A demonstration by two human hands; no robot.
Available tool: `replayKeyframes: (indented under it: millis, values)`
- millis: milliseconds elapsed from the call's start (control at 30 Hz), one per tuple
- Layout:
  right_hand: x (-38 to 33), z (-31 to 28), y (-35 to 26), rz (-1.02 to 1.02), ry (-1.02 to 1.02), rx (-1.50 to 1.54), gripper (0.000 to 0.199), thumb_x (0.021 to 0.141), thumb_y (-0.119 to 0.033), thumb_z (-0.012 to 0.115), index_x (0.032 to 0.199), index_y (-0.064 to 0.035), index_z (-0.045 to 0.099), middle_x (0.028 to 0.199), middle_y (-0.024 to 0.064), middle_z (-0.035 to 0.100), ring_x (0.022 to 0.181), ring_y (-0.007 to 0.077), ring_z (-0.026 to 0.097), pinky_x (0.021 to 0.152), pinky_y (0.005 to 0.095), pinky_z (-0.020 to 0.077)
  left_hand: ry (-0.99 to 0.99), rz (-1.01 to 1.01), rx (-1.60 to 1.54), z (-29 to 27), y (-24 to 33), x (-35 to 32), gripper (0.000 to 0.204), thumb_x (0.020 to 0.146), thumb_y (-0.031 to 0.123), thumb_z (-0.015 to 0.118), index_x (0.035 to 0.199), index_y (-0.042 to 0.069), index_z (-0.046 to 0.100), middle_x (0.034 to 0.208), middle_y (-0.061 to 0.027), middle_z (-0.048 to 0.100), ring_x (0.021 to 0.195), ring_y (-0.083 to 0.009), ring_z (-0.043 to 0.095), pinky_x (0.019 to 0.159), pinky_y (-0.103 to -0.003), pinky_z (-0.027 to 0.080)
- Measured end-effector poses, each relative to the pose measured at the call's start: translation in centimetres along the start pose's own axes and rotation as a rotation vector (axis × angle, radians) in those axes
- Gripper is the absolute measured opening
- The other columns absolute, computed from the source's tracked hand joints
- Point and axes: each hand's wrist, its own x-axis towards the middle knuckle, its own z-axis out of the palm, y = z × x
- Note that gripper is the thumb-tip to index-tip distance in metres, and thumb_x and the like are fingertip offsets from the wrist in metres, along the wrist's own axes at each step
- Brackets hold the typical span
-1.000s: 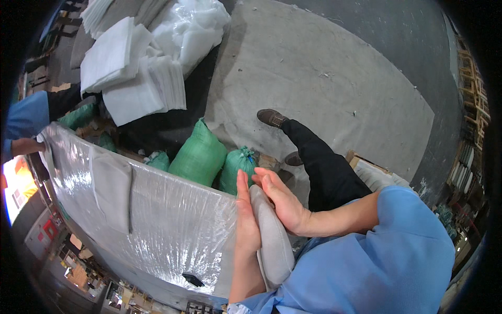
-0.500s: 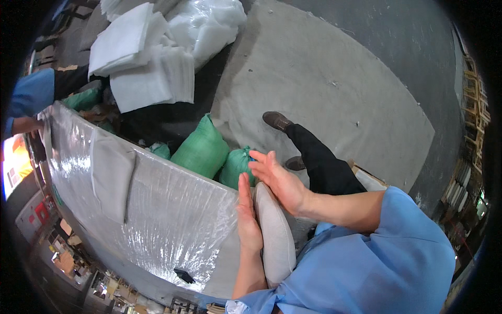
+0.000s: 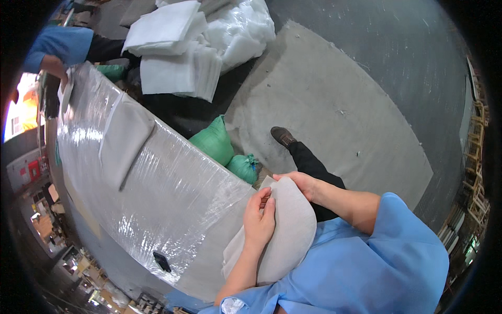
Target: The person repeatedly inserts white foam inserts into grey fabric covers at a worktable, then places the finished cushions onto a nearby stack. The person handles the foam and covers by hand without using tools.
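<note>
A grey felt piece with a rounded top edge lies against my chest, over the near edge of a table wrapped in clear plastic film. My left hand lies flat on the felt's left part, fingers together and pointing up. At the felt's top right edge, my right hand grips it with curled fingers. Another grey felt strip lies flat on the film farther left.
Two green sacks stand on the floor beyond the table. White padding sheets and a clear plastic bag are piled farther off. A large grey mat covers the floor. Another person's hand touches the table's far left end.
My palms were pressed together upright around the felt. Now the felt has swung out flat and wide, with my left hand on its face and my right hand at its top edge.
</note>
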Motion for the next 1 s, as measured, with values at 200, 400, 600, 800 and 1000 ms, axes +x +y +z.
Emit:
replayKeyframes:
  millis: [200, 400, 600, 800, 1000]
  values:
    - [1.2, -2.8, -0.9, -0.040, 0.002, -0.084, 0.029, 0.102, -0.031, 0.068, 0.111, -0.0035, 0.070, 0.098, 0.0095, 0.076, 0.081, 0.0195, 0.074, 0.073, 0.0384, 0.0625, 0.076, 0.138, 0.078, 1.6, -2.1, 0.5, 0.024, 0.101, 0.015, 0.061, 0.120, 0.003, 0.072, 0.114, -0.0143, 0.072, 0.106, -0.0267, 0.068, 0.095, -0.037, 0.052]
    - [0.7, -0.4, -4.2, 0.007, 0.188, -0.462, 0.018, 0.100, -0.021, 0.072, 0.108, -0.0052, 0.070, 0.093, 0.0058, 0.074, 0.081, 0.0163, 0.072, 0.074, 0.0349, 0.0611, 0.039, 0.162, 0.017, 1.3, -4.2, 1.4, 0.027, 0.103, 0.018, 0.058, 0.121, 0.001, 0.071, 0.120, -0.0165, 0.071, 0.111, -0.0310, 0.068, 0.097, -0.039, 0.052]
    - [-4.6, 9.8, -6.0, -0.300, 0.049, -1.511, 0.041, 0.092, -0.025, 0.078, 0.127, -0.0067, 0.068, 0.115, 0.0067, 0.068, 0.105, 0.0155, 0.063, 0.090, 0.0330, 0.0537, 0.062, -0.090, -0.003, -7.7, -6.7, -6.0, 0.033, 0.104, 0.023, 0.058, 0.127, 0.001, 0.070, 0.127, -0.0150, 0.071, 0.116, -0.0282, 0.067, 0.101, -0.040, 0.052]
    - [-13.5, 19.5, 4.2, -0.312, -0.697, -2.561, 0.073, 0.078, -0.020, 0.081, 0.147, -0.0173, 0.056, 0.141, 0.0143, 0.057, 0.136, 0.0361, 0.052, 0.111, 0.0489, 0.0423, 0.623, -0.578, -0.322, -12.5, -14.9, -26.2, 0.047, 0.108, 0.038, 0.054, 0.141, 0.006, 0.061, 0.135, -0.0160, 0.067, 0.124, -0.0259, 0.063, 0.107, -0.041, 0.049]
    - [-12.3, 17.4, 12.1, -0.613, -0.787, -2.859, 0.077, 0.074, -0.012, 0.076, 0.147, -0.0162, 0.053, 0.138, 0.0165, 0.057, 0.128, 0.0367, 0.056, 0.104, 0.0475, 0.0460, 0.819, -0.290, -1.620, -3.8, -17.3, -28.2, 0.060, 0.112, 0.052, 0.034, 0.143, 0.006, 0.057, 0.143, -0.0138, 0.063, 0.133, -0.0278, 0.058, 0.113, -0.048, 0.046]
